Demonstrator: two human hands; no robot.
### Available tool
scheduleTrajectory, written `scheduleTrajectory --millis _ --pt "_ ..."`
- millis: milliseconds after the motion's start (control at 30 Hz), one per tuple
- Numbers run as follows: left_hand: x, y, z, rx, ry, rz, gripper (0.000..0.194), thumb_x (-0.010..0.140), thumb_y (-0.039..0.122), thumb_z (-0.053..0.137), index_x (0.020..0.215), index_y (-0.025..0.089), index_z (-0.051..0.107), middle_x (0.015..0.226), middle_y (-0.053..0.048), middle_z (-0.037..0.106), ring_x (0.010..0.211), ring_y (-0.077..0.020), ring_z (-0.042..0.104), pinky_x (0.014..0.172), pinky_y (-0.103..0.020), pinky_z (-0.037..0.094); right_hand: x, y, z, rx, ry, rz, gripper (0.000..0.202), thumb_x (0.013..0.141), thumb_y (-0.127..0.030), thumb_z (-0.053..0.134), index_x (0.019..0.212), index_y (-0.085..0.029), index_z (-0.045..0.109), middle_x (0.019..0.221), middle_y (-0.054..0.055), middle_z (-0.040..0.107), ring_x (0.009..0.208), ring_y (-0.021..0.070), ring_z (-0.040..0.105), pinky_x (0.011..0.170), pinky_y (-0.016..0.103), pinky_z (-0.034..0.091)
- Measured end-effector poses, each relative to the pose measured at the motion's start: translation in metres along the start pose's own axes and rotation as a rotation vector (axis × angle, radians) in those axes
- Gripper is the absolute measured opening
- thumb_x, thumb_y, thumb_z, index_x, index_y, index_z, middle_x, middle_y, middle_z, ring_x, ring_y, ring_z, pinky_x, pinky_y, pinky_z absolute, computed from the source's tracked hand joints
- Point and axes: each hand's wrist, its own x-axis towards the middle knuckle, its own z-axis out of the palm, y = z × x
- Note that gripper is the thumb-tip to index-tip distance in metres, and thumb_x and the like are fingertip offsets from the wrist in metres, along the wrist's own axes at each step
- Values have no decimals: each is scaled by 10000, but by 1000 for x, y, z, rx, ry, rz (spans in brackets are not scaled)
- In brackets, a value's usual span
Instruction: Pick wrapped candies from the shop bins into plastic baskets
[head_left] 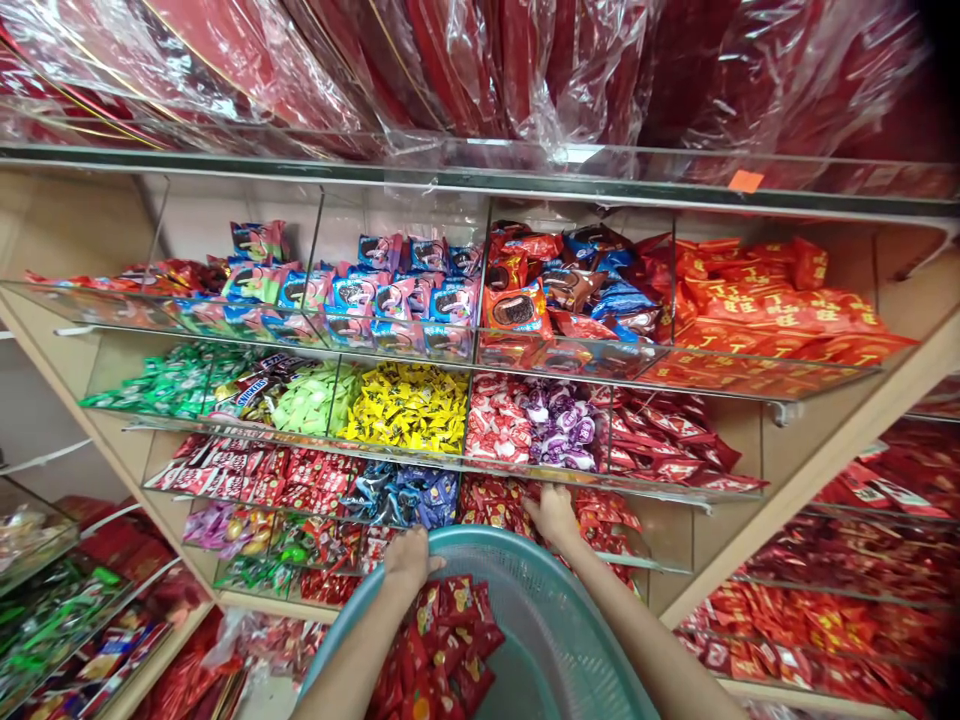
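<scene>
My left hand [407, 560] is closed over the far rim of a round teal plastic basket [480, 533]. Inside it, on the left, lies a heap of small red wrapped candy packets [450, 640]. My right hand [553, 515] reaches past the rim into a low shelf compartment of red candy packets [495, 500]. Its thumb stands apart from the fingers, whose tips are partly hidden; I see nothing held in it. Just above that hand are purple-and-white wrapped candies [562, 425] and red-and-white ones [499, 418].
A tiered shelf with clear dividers and clear front lips [540, 468] spans the view. Above are yellow candies [409, 405], cookie packs [405, 300] and orange-red packets [772, 300]. Plastic-wrapped red goods [480, 70] overhang the top. More candy racks [825, 600] stand at both sides.
</scene>
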Motion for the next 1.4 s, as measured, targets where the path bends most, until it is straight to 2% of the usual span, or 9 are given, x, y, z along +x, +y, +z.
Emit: scheduleTrajectory --millis 133,267,400,567,667,933,1100,1267,1400 --pt "1 -1 2 38 38 36 525 649 465 626 1039 120 555 1059 -161 618 1006 -298 565 821 -367 442 10 -2 27 -1 -100 69 779 723 -536 494 1268 -8 320 1285 285 335 1208 358 320 922 420 306" --pt "3 -2 4 31 37 31 530 645 481 625 1037 131 557 1066 -165 615 1009 -286 566 821 -352 438 13 -6 40 26 -207 104 869 682 -562 523 1327 -64 222 1391 272 142 1279 389 154 917 512 281" --pt "4 -2 4 15 26 21 549 642 504 621 1045 137 554 1074 -170 609 1022 -282 561 830 -347 431 12 -6 41 18 -171 109 774 716 -500 520 1326 -117 235 1362 244 228 1249 370 233 888 513 316" --pt "2 -1 3 18 25 17 541 652 496 619 1049 134 553 1069 -166 608 1016 -287 562 820 -349 439 11 -11 42 -24 -110 113 770 677 -572 535 1264 -118 329 1312 235 296 1201 387 284 831 499 372" --pt "2 -1 3 17 33 31 532 659 502 610 1039 133 558 1055 -164 614 1006 -290 566 807 -352 446 12 -12 40 -62 -90 94 661 720 -516 526 1228 -122 372 1254 221 367 1142 374 363 787 454 409" --pt "0 1 0 8 17 16 518 657 497 613 1029 139 566 1050 -163 620 1008 -288 568 820 -348 440 15 0 23 -89 -159 -66 470 844 -376 411 1245 -138 353 1237 180 433 1066 280 489 823 343 391" --pt "0 0 2 27 36 28 513 667 483 608 1032 125 566 1044 -160 621 993 -291 573 816 -344 444 18 8 19 -102 -207 -47 367 854 -260 369 1187 -115 417 1127 189 525 994 238 546 804 311 393" --pt "0 0 2 29 39 41 521 672 489 598 1033 115 563 1047 -154 620 976 -295 578 812 -355 450 12 0 25 -130 -209 -2 521 766 -139 455 1269 -136 318 1186 198 457 1034 284 515 776 356 410" --pt "-1 0 1 15 30 27 520 657 473 617 1036 122 560 1053 -147 620 993 -294 569 817 -352 449 7 -8 30 -141 -211 75 508 788 -59 346 1285 -148 292 1156 205 458 1038 286 512 747 377 423"
